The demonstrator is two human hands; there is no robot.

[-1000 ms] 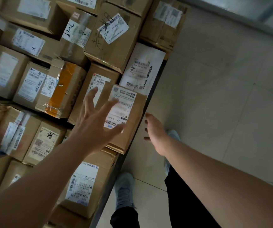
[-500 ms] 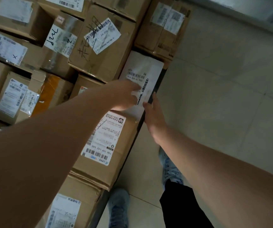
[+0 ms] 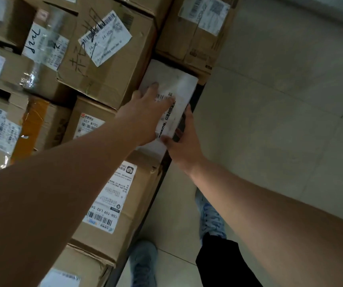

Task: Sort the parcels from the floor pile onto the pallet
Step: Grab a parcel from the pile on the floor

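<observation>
So I've got both hands on this flat white plastic-wrapped parcel with the printed label (image 3: 174, 94), which sits at the outer edge of the stack, wedged between the big brown cardboard box with black marker scribbles and a crooked white label (image 3: 108, 59) on one side and the open floor side on the other. My left hand (image 3: 145, 112) is lying on top of the white parcel, fingers stretched out fairly flat across its label, palm pressing down rather than curling round anything. My right hand (image 3: 184, 141) is at the parcel's outer edge, the side facing the floor, thumb up against the near corner and fingers running along the side; they look mostly straight, but the fingertips go down past the edge, so I honestly can't tell if they hook underneath. The near end of the white parcel overlaps the brown cardboard box with the long white shipping label and barcode (image 3: 112, 195), which is just in front of me. Behind it there's another brown cardboard box with a white label on its top (image 3: 195, 32). Off to the left sits a box with orange tape on it (image 3: 32, 125). The dark edge of the pallet (image 3: 158, 183) shows below the boxes, next to the pale tiled floor (image 3: 280, 121), and my grey-blue sneakers (image 3: 209, 216) are down there too.
</observation>
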